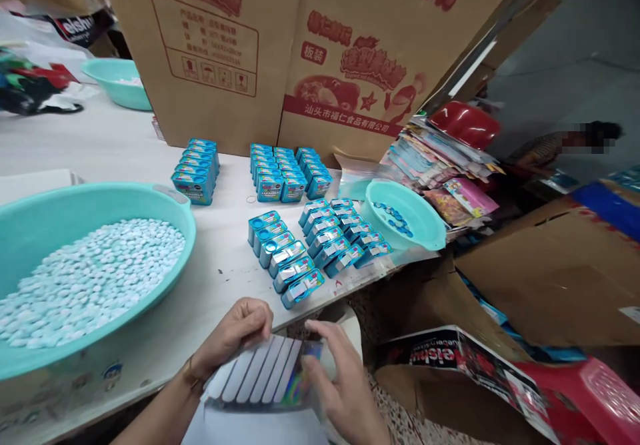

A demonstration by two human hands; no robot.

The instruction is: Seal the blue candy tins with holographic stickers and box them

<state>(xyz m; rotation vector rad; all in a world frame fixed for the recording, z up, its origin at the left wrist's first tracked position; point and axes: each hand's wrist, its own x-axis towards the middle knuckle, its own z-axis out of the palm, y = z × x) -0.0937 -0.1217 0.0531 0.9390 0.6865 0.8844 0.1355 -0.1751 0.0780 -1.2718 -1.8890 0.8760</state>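
1. Left hand (pixel 235 338) and right hand (pixel 340 385) both pinch a sticker sheet (pixel 265 375) with six white strips.
2. Just beyond: a row of six blue tins (pixel 285 265).
3. Right of the grip, a flap (pixel 465 358) reads "elsh".

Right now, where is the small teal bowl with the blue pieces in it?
In the head view, the small teal bowl sits at the table's right edge, just right of the open blue tins and in front of the stack of printed packets.
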